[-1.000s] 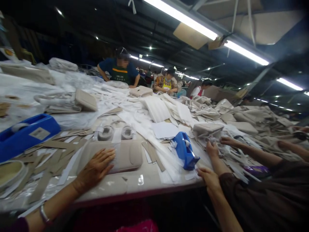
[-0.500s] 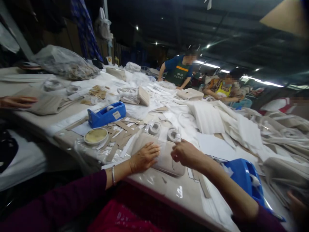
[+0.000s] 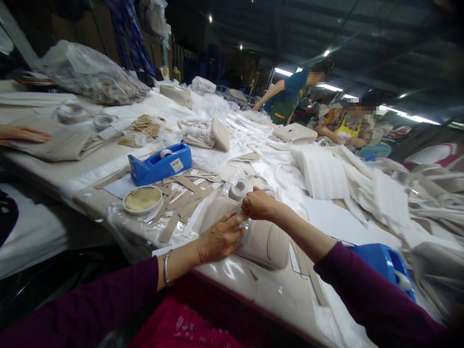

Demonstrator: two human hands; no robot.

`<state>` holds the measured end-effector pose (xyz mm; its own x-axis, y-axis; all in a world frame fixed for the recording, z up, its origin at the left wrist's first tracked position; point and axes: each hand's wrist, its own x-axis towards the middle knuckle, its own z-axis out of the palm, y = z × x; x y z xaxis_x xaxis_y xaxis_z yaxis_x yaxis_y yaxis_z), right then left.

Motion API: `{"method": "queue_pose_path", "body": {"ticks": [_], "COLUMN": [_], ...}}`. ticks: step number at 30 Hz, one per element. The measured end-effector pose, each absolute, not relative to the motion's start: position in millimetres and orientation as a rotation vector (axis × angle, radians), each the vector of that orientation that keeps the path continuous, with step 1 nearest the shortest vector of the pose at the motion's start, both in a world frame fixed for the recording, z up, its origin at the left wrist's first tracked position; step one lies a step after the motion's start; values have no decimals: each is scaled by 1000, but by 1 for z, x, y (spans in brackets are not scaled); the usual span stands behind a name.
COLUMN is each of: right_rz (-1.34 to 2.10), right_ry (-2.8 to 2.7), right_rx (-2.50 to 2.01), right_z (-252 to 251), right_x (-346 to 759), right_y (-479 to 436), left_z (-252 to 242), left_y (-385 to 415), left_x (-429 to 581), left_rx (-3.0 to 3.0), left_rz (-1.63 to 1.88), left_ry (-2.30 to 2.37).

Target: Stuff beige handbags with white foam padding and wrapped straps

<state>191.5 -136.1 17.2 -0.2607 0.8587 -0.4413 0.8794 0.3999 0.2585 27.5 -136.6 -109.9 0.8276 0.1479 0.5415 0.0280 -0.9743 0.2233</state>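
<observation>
A beige handbag [image 3: 268, 244] lies on the table in front of me. My left hand [image 3: 223, 237] rests flat on its left part, fingers stretched out. My right hand [image 3: 259, 204] is closed above the upper middle of the bag, its fingertips close to those of my left hand. Whatever is between the right fingers is hidden. Shiny transparent film [image 3: 244, 232] shows on the bag beside my left fingers. Behind the bag stands a wrapped, coiled handle [image 3: 239, 188], partly covered by my right hand.
A blue tape dispenser [image 3: 161, 164], a round tin [image 3: 142, 199] and cardboard strips [image 3: 186, 200] lie to the left. Another blue dispenser [image 3: 384, 266] stands on the right by white foam sheets [image 3: 321, 171]. A co-worker's hand [image 3: 27, 134] is at far left; other people work across the table.
My right hand has moved left and up across the bag, from its right part to its middle beside my left hand. My left hand stays flat on the bag. The camera view has shifted slightly.
</observation>
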Motion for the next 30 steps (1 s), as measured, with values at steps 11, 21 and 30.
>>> {"method": "queue_pose_path", "body": {"ticks": [11,21,30], "right_rz": [221,402,653], "right_ry": [2223,2221,2360], "right_rx": [1612,1785,2245], "right_z": [-5,-20,-15], "right_x": [183,215,216], "right_y": [-146,-119,-170], "left_z": [-105,-108,-107], "left_y": [-140,-139,-137], "left_x": [24,22,24], "left_rx": [2847,2882,2823], "left_rz": [838,810,862], "left_ry": [132,139,129]}}
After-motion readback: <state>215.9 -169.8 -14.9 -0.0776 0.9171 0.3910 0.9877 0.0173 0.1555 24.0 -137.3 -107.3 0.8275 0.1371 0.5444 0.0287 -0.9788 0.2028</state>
